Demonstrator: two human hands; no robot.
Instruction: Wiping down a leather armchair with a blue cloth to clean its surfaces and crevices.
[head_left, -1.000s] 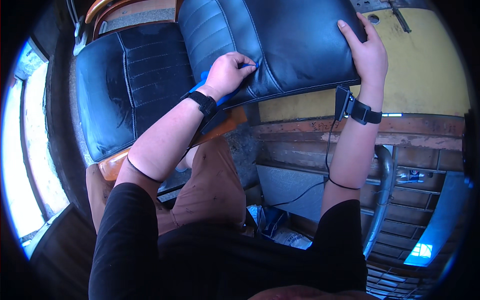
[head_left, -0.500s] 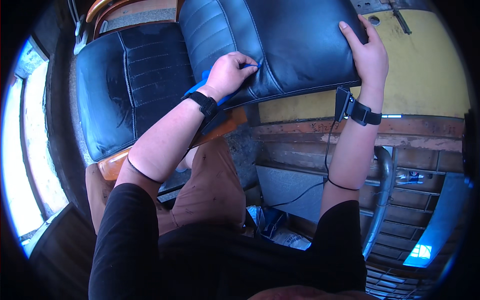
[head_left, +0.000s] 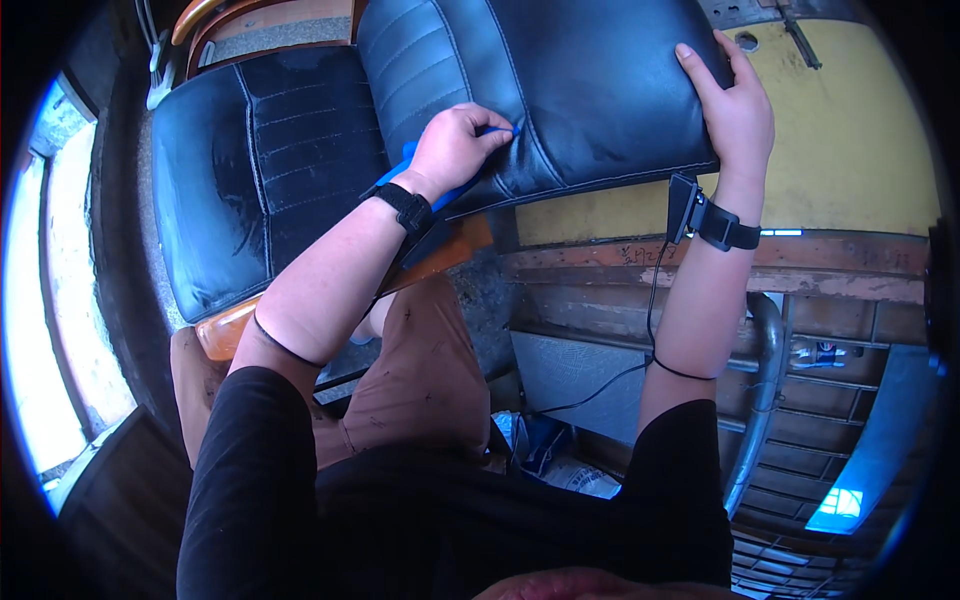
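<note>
While your two hands keep almost the same places they had a second ago, very little in the view shifts: the black cushion [head_left: 560, 90] sits at the same tilt, and only your right hand [head_left: 735, 110] has crept a touch higher along its right edge, fingers spreading flatter over the leather. From that I judge you are mid-stroke on one patch, steadying and working rather than moving on.

Largest first: that cushion is a padded black leather piece with stitched ribbing on its left part and a smooth, slightly dusty, greyish sheen across the middle. It lies tilted at the top centre of the view, its lower edge over a yellow board [head_left: 850, 140] and a worn wooden rail [head_left: 760, 265]. Just left of it a second black seat pad [head_left: 255, 180], also ribbed, rests on an orange wooden chair frame [head_left: 230, 325].

Your right hand lies open, palm and fingers pressed on the cushion's right edge, holding it in place. Your left hand [head_left: 455, 150] is curled shut near the cushion's lower left, pinching a small blue tool [head_left: 500, 130] whose tip shows at your fingertips against the leather; more blue [head_left: 405, 160] shows behind your wrist, and I cannot tell whether it is the same item. Each wrist carries a black band [head_left: 410, 208].
</note>
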